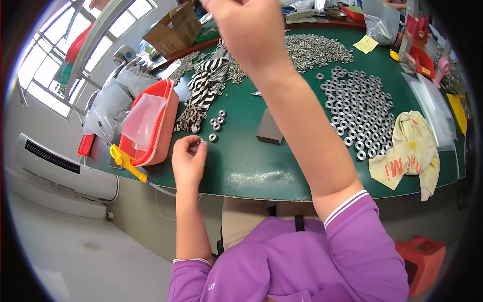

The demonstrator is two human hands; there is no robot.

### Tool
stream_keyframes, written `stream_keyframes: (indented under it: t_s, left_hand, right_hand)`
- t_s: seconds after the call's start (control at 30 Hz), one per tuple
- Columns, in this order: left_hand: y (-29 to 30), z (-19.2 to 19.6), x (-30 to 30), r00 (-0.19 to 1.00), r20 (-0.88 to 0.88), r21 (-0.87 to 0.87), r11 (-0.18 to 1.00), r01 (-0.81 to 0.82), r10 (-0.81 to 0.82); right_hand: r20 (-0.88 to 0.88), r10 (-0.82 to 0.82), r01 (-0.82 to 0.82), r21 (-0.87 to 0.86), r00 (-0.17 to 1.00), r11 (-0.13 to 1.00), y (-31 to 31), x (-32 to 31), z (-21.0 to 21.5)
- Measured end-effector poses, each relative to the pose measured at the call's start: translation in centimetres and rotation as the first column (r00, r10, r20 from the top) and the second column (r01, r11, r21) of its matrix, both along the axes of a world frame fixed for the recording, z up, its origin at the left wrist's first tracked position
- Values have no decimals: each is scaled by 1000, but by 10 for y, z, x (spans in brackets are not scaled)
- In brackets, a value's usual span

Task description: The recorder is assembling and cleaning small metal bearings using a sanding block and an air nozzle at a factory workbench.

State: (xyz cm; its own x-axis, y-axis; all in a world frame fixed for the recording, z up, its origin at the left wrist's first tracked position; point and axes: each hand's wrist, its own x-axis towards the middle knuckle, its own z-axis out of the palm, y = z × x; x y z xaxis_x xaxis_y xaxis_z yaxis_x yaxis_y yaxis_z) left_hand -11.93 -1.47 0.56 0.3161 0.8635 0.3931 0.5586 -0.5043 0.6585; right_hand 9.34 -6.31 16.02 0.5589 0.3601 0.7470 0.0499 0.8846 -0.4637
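Observation:
My left hand (188,160) is by the table's near left part, its thumb and fingers pinched on a small metal ring (202,141), mostly covered by the fingertips. Just beyond it a few loose metal rings (219,121) lie in a short row. My right arm stretches across the table, and my right hand (249,32) is raised at the top edge of the view; its fingers are cut off and blurred. Under that forearm's left side sits a dark brown block (269,128). Many metal rings (359,108) stand in packed rows to the right.
A red plastic basket (168,116) with a clear bag and a yellow air gun (126,162) are at the left. Striped cloth (206,83) lies behind. Small metal pins (314,50) are heaped at the back. A pale rag (410,151) hangs over the right front edge.

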Motion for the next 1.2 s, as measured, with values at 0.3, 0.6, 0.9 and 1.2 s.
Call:
stream_keyframes:
  t_s: [0.3, 0.6, 0.9, 1.2]
  left_hand:
    - [1, -5, -14, 99, 977, -154, 306, 940, 187]
    - [-12, 5, -5, -13, 956, -60, 238, 969, 293]
    - [-11, 1, 12, -16, 962, -49, 230, 972, 272]
    - [-4, -14, 11, -70, 943, 0, 209, 978, 326]
  right_hand:
    - [-406, -268, 409, 317, 874, 856, -86, 16, 39]
    - [-338, -411, 520, 361, 847, 774, -95, 9, 39]
    - [-173, -427, 460, 400, 887, 793, -96, 17, 32]
    - [129, -148, 93, 357, 981, 929, -101, 33, 25]
